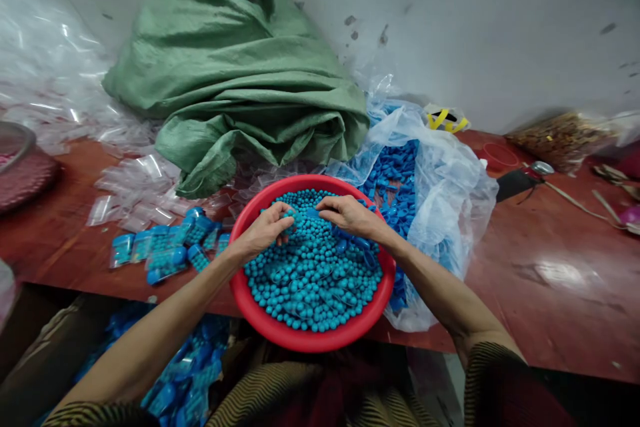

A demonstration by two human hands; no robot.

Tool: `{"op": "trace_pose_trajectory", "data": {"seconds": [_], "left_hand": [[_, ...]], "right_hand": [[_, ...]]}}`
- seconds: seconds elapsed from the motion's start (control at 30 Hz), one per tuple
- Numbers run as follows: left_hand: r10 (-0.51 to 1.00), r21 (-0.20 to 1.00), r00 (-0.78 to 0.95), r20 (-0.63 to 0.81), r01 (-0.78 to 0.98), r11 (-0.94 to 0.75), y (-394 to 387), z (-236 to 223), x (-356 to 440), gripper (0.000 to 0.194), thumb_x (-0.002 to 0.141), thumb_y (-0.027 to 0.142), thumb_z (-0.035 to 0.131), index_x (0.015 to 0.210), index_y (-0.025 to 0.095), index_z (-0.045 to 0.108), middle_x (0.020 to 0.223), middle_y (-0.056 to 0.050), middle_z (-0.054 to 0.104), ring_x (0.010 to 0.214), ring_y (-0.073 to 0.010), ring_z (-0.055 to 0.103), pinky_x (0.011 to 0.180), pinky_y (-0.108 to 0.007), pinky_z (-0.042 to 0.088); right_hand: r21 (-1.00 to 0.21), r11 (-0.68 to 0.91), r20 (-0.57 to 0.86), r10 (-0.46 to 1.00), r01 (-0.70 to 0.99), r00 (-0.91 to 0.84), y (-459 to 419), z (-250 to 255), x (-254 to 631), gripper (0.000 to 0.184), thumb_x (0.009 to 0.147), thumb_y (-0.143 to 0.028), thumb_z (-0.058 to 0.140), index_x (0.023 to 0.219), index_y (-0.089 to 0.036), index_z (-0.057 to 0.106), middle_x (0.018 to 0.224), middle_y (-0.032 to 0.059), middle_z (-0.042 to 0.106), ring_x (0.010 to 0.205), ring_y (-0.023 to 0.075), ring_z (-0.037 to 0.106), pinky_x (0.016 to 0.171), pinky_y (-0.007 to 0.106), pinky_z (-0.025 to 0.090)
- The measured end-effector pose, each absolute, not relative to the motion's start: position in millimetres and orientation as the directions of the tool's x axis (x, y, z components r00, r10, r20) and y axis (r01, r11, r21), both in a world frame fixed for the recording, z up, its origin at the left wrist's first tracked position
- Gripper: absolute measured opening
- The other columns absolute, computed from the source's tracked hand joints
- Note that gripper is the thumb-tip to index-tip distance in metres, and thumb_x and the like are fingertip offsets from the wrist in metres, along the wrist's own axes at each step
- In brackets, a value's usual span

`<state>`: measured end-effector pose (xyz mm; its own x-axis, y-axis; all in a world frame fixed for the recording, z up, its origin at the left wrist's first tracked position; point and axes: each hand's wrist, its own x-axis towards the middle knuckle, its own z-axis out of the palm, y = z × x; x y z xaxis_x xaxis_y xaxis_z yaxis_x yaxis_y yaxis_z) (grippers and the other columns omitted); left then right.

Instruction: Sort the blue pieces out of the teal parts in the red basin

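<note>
A red basin point(260, 327) full of small turquoise beads point(310, 280) sits at the table's near edge. Both hands reach into its far half. My left hand point(265, 230) is curled, its fingertips pinched around a small blue item at the bead surface. My right hand point(347, 213) lies just to the right, fingers bent and pressed onto the same blue item between the hands. I cannot make out exactly what that item is. Several filled packets of blue beads point(165, 250) lie left of the basin.
A clear plastic bag of blue plastic pieces point(400, 180) lies right of the basin. Behind it a folded green sack point(235, 73) rests by the wall. Empty clear sachets point(135, 197) are scattered left. More filled blue packets point(185, 380) lie below the table edge. Tools point(530, 177) lie far right.
</note>
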<state>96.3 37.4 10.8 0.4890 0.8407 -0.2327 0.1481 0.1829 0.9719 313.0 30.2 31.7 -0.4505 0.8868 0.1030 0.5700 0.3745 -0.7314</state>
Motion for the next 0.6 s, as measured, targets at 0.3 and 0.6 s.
{"op": "trace_pose_trajectory", "data": {"seconds": [0.3,0.6], "left_hand": [[0.858,0.992,0.504,-0.102,-0.018,0.128,25.6,12.1,111.9,0.056,0.080,0.037,0.058,0.130,0.020,0.039,0.072,0.003,0.054,0.049,-0.0078,0.053,0.041,-0.019,0.039],[0.910,0.990,0.400,-0.109,-0.044,0.137,15.9,17.1,117.6,0.046,0.079,0.035,0.057,0.121,0.022,0.045,0.067,0.005,0.051,0.041,-0.0052,0.046,0.035,-0.017,0.031]], "right_hand": [[-0.955,0.116,0.072,0.983,0.272,-0.169,22.3,23.8,279.9,0.016,0.082,-0.029,0.054,0.075,-0.016,0.059,0.057,-0.0046,0.054,0.049,0.0083,0.051,0.049,0.020,0.041],[-0.831,0.352,0.208,0.914,0.431,-0.347,21.9,27.3,290.0,0.017,0.084,-0.024,0.055,0.082,-0.013,0.067,0.061,-0.0019,0.057,0.055,0.0084,0.049,0.054,0.020,0.038]]}}
